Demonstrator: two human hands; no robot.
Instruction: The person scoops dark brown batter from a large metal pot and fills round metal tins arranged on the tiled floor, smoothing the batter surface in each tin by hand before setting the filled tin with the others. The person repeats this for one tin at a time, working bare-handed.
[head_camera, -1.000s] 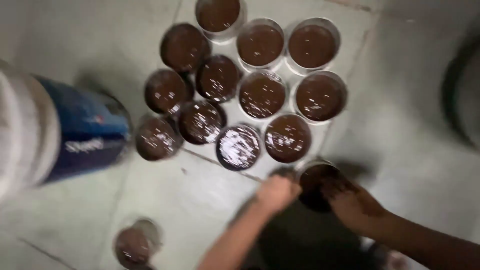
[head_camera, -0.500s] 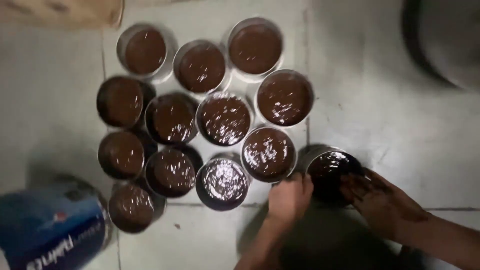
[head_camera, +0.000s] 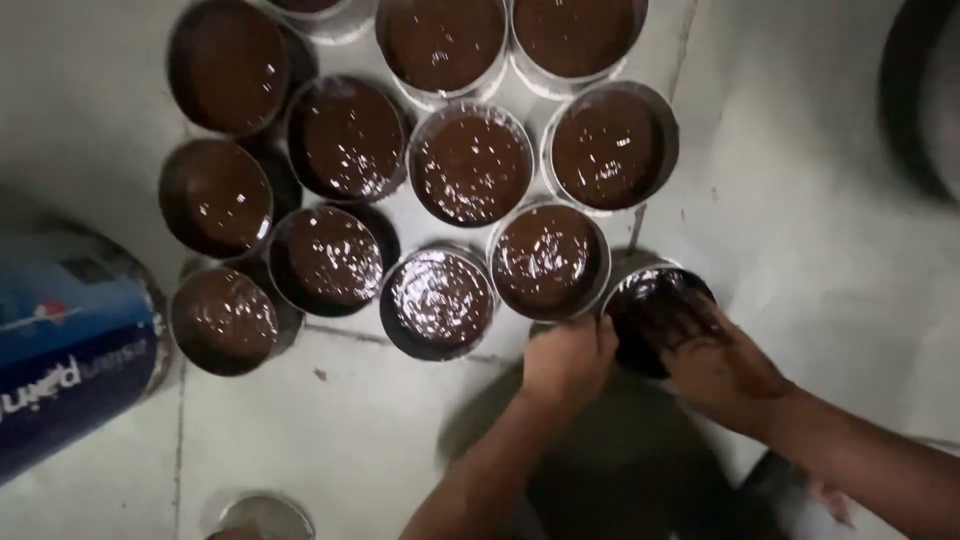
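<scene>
Around the dark tin (head_camera: 655, 310), left hand (head_camera: 568, 358) and right hand (head_camera: 722, 365), fingers curled.

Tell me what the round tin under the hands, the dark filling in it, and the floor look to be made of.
Round tin under the hands: likely thin metal, its pale rim showing a dull shine. Dark brown filling: a thick, wet, glossy liquid, perhaps batter or paint; bright glints dot the neighbouring tins. Pale grey floor: seemingly matt tile or stone, crossed by thin joint lines.
</scene>
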